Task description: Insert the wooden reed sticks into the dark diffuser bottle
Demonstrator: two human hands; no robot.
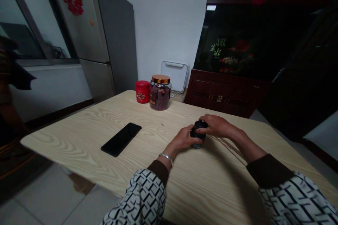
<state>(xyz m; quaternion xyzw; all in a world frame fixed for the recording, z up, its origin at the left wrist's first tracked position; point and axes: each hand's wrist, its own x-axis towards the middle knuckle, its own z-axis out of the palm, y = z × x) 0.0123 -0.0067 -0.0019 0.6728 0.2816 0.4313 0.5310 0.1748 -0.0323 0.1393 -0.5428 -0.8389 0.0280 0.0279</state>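
A small jar with a black top (pixel 200 124) stands on the wooden table (pixel 148 168), right of the middle. Its lower part looks clear where it shows beneath my fingers. Wrapped round its body from the left is my left hand (pixel 185 137), with a silver bangle on the wrist. My right hand (pixel 215 125) grips the black top from the right and above. Several thin sticks (pixel 229 146) lie on the table under my right forearm. My fingers hide much of the jar, and its contents cannot be made out.
A black phone (pixel 121 139) lies on the left of the table. At the back stand a red canister (pixel 142 92) and a large jar with a copper-coloured lid (pixel 160 93). A fridge (pixel 116 31) and a dark cabinet (pixel 224 93) are behind. Someone's arm (pixel 9 112) shows at far left.
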